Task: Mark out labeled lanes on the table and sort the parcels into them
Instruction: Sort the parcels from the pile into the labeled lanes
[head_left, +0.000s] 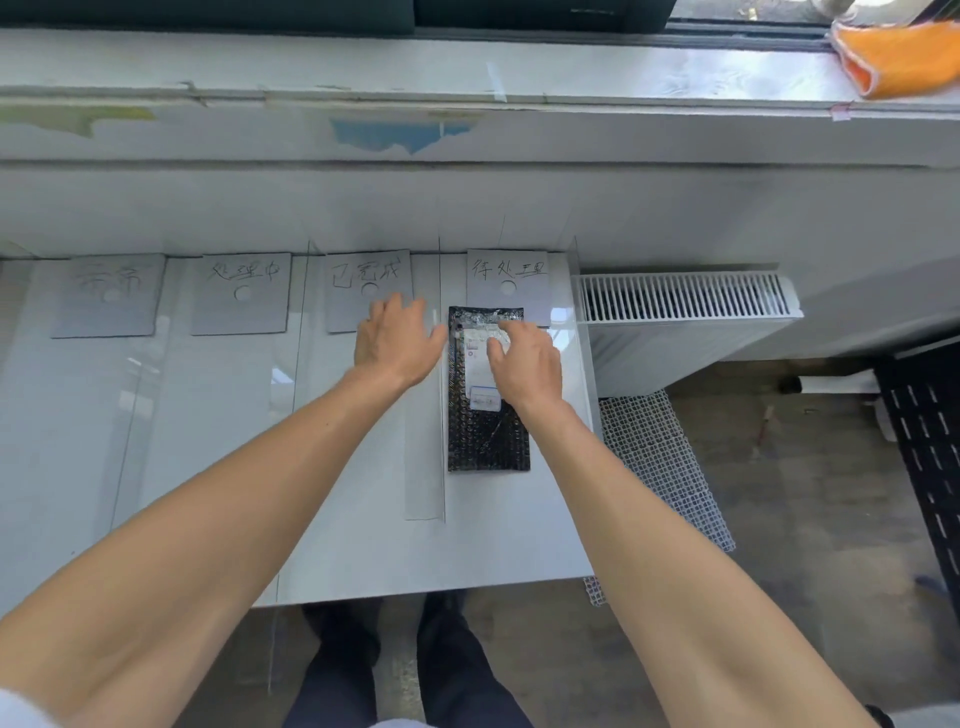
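We see four handwritten cards along the far edge of the desk (363, 545), each heading a lane, with thin lines running toward us between them. The black bubble-wrap parcel (488, 436) lies flat in the rightmost lane, lengthwise. Its far end is just below that lane's card (530, 260) and its left edge is close beside the dividing line (441, 467). We judge it is set there to file it under that heading and keep it clear of the neighbouring lane.

The right hand (524, 364) rests on the far half of the parcel. Its fingers (511, 332) are lightly bent with the tips pressing down on the white shipping label, not wrapped round any edge. This looks like a squaring or settling touch rather than a lift.

The left hand (397, 345) lies spread and flat in the next lane over, just beside the parcel's left edge and holding nothing. Its fingertips reach the lower edge of that lane's card (343, 306). We cannot tell whether its thumb touches the parcel.
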